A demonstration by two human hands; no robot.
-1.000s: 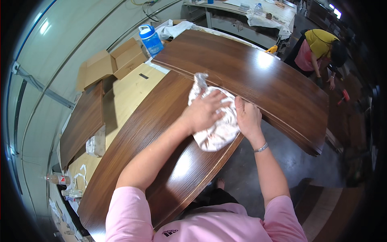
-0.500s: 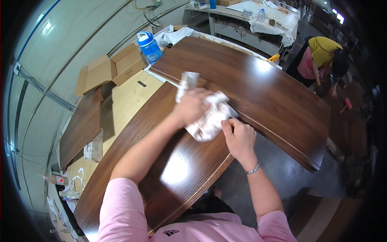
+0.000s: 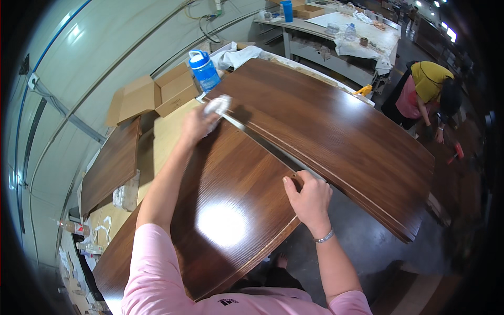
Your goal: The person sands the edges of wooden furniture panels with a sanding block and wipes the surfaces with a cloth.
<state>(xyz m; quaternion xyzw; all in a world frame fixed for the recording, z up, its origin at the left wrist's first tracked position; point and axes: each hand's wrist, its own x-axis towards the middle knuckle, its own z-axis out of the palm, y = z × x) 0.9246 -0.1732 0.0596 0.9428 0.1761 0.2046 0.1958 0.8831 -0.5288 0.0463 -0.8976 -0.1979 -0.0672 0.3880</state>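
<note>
The dark front panel [image 3: 247,170] fills the centre, the rear panel [image 3: 331,131] at its one o'clock and the pale worktop [image 3: 170,121] at its ten. At its three-o'clock corner the right hand [image 3: 311,198] rests thumb-over; its fingers' clasp is hidden, so I cannot tell that grip. The left hand [image 3: 195,125] bunches the white cloth [image 3: 219,103], blurred, at eleven o'clock. Wiping seems in hand; another pass would call for flat cloth and a steadied corner.
</note>
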